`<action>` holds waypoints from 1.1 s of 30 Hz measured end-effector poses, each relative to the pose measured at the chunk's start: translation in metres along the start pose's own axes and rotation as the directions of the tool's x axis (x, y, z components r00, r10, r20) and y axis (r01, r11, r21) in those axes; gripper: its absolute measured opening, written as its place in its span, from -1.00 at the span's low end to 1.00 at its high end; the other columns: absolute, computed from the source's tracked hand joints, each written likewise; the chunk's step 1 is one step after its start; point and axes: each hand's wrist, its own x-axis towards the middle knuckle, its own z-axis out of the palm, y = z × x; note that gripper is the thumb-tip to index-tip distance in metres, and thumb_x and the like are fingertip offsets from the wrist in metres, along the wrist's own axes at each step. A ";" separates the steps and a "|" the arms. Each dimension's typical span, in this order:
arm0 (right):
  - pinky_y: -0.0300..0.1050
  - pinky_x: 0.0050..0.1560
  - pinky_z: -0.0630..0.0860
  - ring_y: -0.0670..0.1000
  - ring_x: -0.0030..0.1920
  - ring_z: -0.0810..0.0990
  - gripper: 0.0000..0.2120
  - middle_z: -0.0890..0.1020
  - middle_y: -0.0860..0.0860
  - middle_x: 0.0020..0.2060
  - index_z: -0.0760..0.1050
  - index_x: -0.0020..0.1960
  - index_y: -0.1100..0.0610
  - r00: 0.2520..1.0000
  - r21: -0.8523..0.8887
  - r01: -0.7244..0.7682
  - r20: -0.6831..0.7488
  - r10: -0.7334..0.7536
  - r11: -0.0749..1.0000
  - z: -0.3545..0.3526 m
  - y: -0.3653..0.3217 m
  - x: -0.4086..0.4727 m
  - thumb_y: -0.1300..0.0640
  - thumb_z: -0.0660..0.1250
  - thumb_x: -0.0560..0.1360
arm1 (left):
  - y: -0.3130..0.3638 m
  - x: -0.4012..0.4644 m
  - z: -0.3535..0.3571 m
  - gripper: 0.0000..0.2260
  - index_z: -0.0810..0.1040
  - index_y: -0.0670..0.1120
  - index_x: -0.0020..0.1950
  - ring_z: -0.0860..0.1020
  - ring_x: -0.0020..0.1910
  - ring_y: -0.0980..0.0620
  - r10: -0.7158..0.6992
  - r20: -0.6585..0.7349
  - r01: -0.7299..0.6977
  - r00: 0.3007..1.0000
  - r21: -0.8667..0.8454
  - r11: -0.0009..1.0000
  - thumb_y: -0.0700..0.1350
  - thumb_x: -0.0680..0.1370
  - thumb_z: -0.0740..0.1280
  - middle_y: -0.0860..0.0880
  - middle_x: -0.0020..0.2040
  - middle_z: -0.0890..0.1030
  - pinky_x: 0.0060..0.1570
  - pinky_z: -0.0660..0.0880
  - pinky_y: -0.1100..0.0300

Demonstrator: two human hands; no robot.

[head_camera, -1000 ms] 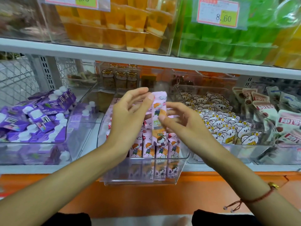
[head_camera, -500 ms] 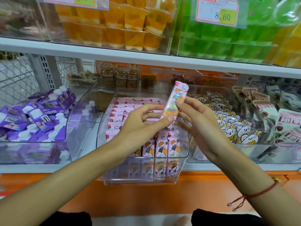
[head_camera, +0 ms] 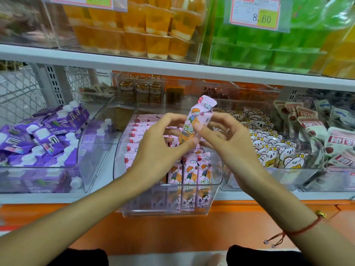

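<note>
Pink snack pack [head_camera: 196,120] up in the air over the clear bin [head_camera: 217,187], tilted, sealed top leaning up and to the right, lower end pointing down toward the upright rows of matching packs [head_camera: 189,169]. Pinched at the lower end by the left hand [head_camera: 159,148], thumb and fingertips curled onto the wrapper. Pinched at mid-body by the right hand [head_camera: 230,143], thumb on the printed face, other fingers partly hidden behind. Both grips narrow and closed on the pack, fingertips only, no palm underneath. Probably being turned or checked ahead of slotting into the front row, though hard to say for certain. Main risk from here: a slip while passing to one hand, with glossy film and a light fingertip hold giving little friction. Could then land crosswise on the rows or drop past the front wall toward the floor. Second risk: toppling the upright neighbours by pushing down into a tight row, or creasing the wrapper by squeezing too hard. Bin front jutting beyond the shelf [head_camera: 57,197] edge, so liable to tip forward under a heavy press near the front. White bear packs [head_camera: 269,146] just beside on the right, purple pouches [head_camera: 48,135] on the left, so easy to misfile into the wrong bin.
</note>
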 end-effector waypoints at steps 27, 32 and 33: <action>-0.34 -0.04 0.53 -0.13 0.04 0.61 -0.82 0.64 -0.01 0.02 0.55 0.07 0.16 0.963 -0.114 0.217 0.188 -0.193 0.970 -0.013 -0.008 -0.001 0.34 0.35 0.50 | 0.006 0.005 -0.007 -0.61 0.55 0.00 0.21 0.63 0.06 0.18 -0.048 0.005 0.048 0.999 -0.231 0.972 -0.11 0.40 0.49 0.11 0.05 0.68 0.08 0.53 0.29; -0.22 -0.06 0.54 -0.01 -0.09 0.61 -0.81 0.68 -0.05 -0.04 0.61 0.11 -0.01 0.983 -0.189 0.118 0.162 -0.087 0.975 -0.012 -0.008 0.001 0.06 0.28 0.55 | 0.012 0.007 -0.009 -0.71 0.62 -0.07 0.14 0.68 -0.14 0.14 -0.460 0.243 0.517 0.854 -0.493 0.700 0.03 0.47 0.41 -0.01 -0.04 0.72 -0.20 0.60 0.30; -0.21 -0.09 0.54 -0.05 -0.14 0.60 -0.80 0.68 -0.05 -0.07 0.61 0.10 -0.02 0.985 -0.200 0.096 0.157 -0.064 0.975 -0.011 -0.008 0.001 0.02 0.27 0.55 | 0.013 0.008 -0.009 -0.74 0.63 -0.07 0.09 0.69 -0.18 0.13 -0.503 0.279 0.569 0.818 -0.518 0.638 0.03 0.47 0.40 -0.01 -0.09 0.72 -0.26 0.59 0.31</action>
